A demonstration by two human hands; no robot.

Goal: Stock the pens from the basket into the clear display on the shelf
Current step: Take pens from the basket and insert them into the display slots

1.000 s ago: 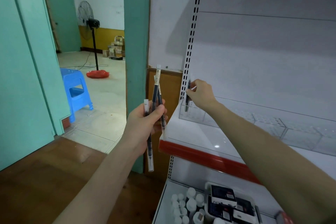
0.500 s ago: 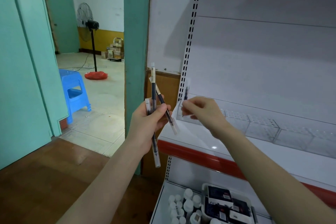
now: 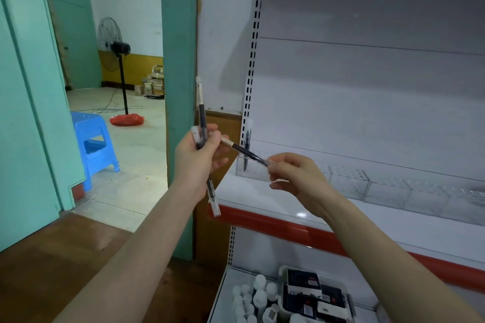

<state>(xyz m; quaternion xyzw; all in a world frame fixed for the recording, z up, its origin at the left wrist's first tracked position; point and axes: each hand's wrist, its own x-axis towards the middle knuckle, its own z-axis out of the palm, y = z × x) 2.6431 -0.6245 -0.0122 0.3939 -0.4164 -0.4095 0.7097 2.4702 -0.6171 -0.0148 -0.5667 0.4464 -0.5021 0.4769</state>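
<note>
My left hand [image 3: 196, 162] grips a small bundle of slim pens with clear barrels and dark ink cores [image 3: 201, 123], upright, so that single pens can be drawn off sideways. My right hand [image 3: 296, 178] pinches the lower end of one such pen [image 3: 245, 152], which slants up to the left, its paper-labelled end at my left fingers; I judge this the draw of the next pen from the bundle.

One pen [image 3: 246, 148] stands upright in the leftmost cell of the clear plastic divided display [image 3: 349, 183], at the back of the white shelf with the red front strip [image 3: 275, 223]. The other cells look empty, so stocking has barely begun.

Pens: thin, transparent, pale caps, dark cores. The basket is not identifiable in view. Lower shelf: white bottles [image 3: 252, 299] and a tray of dark packets [image 3: 315, 294].
</note>
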